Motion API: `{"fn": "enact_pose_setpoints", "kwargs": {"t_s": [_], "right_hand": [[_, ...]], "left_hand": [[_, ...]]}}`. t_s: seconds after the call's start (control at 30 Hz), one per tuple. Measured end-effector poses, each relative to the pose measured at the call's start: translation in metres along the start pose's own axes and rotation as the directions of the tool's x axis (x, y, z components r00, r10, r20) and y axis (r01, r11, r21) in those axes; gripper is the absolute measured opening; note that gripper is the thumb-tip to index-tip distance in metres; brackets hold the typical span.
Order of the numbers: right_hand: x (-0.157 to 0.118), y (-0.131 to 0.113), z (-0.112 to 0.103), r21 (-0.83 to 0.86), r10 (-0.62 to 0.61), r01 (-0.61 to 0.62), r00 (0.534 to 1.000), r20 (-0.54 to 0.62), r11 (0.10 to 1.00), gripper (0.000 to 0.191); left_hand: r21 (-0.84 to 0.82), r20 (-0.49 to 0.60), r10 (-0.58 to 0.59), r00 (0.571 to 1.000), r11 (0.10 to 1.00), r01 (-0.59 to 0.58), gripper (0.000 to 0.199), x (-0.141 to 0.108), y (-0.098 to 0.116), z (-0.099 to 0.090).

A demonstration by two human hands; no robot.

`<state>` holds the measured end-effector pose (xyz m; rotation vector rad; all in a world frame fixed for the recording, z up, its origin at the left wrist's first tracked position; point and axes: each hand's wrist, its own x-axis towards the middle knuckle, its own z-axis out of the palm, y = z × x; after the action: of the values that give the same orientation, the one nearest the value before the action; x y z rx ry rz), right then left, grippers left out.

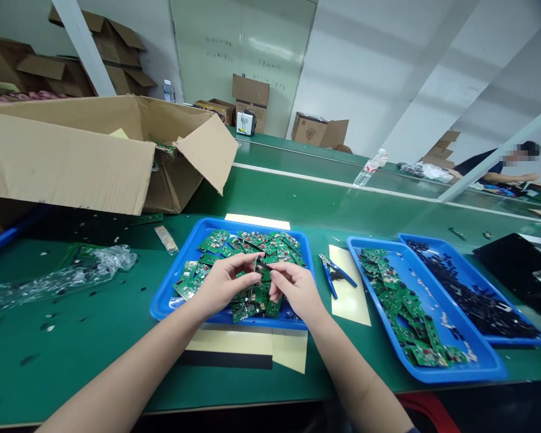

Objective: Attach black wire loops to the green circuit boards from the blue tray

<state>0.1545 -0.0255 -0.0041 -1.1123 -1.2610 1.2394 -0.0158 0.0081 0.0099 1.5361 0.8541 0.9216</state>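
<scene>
Over a blue tray of green circuit boards, my two hands meet. My left hand is closed on a circuit board, held nearly edge-on between thumb and fingers. In a pinch, my right hand grips a small black part against that board; whether the part is attached to it I cannot tell. More boards lie loosely heaped beneath both hands, partly hidden by them. Blue-handled cutters rest beside the tray, partly on a pale yellow sheet.
At right stand a blue tray with boards and another with black parts. A large cardboard box and clear plastic wrap occupy the left. A bottle stands behind. A person works far right.
</scene>
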Motion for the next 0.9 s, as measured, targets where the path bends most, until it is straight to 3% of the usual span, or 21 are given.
{"fn": "enact_pose_setpoints", "kwargs": {"t_s": [0.1,0.2,0.4,0.47,0.6,0.7,0.9], "right_hand": [[-0.004,-0.003,0.001,-0.115,-0.097,0.090,0.994,-0.055,0.989,0.029],[-0.007,-0.002,0.004,-0.184,-0.161,0.150,0.986,-0.044,0.971,0.025],[-0.014,0.001,0.010,-0.331,-0.363,0.358,0.931,0.048,0.873,0.014],[-0.014,0.001,0.011,-0.331,-0.338,0.332,0.940,0.040,0.884,0.015],[-0.008,0.002,0.009,-0.247,-0.156,0.144,0.987,-0.028,0.958,0.018],[-0.003,0.003,0.006,-0.176,-0.081,0.071,0.995,-0.050,0.982,0.019],[0.001,0.001,-0.003,-0.302,-0.215,0.171,0.969,-0.118,0.938,0.016]], "left_hand": [[-0.201,0.006,-0.120,0.993,0.972,0.119,0.048,0.000,0.001,0.003],[-0.325,-0.020,-0.183,0.983,0.931,0.166,0.049,0.000,0.000,0.006],[-0.320,-0.113,-0.190,0.975,0.936,0.145,0.047,0.002,-0.003,0.008],[-0.308,-0.119,-0.177,0.977,0.942,0.134,0.046,0.002,-0.003,0.008],[-0.307,-0.079,-0.160,0.984,0.943,0.128,0.044,0.001,-0.003,0.009],[-0.338,-0.048,-0.138,0.989,0.934,0.114,0.044,0.000,-0.003,0.011],[-0.365,0.092,-0.121,0.988,0.920,0.147,0.036,-0.002,-0.004,0.011]]}}
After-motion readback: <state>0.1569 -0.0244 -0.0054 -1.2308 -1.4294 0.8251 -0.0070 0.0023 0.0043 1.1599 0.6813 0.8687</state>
